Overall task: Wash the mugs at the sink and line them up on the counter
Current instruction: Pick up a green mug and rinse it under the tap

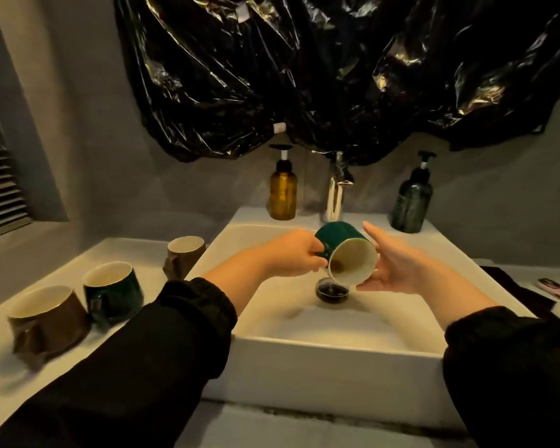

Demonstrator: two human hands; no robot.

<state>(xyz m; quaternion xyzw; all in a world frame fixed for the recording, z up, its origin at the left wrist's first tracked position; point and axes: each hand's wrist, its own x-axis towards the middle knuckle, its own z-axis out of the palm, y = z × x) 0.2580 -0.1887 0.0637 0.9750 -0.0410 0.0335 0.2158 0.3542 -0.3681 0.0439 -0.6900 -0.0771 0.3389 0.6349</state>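
the tipped green mug (340, 236) hangs over the white sink (320, 357), above the drain (332, 291), its mouth turned toward 6 o'clock. the left hand (291, 253) grasps it at its handle side. the right hand (398, 266) is released, straight fingers cradling the mug's 3 o'clock side. on the worktop (0, 367), at the sink's 9 o'clock, stand the far brown mug (185, 253), the upright green mug (117, 292) and the near brown mug (52, 321).

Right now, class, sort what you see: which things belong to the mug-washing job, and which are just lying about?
Job: held green mug, left hand gripping its handle, right hand steadying it, sink, tap, standing green mug, near brown mug, far brown mug.

Lying about: amber pump bottle, dark pump bottle, black plastic sheet, window blind.
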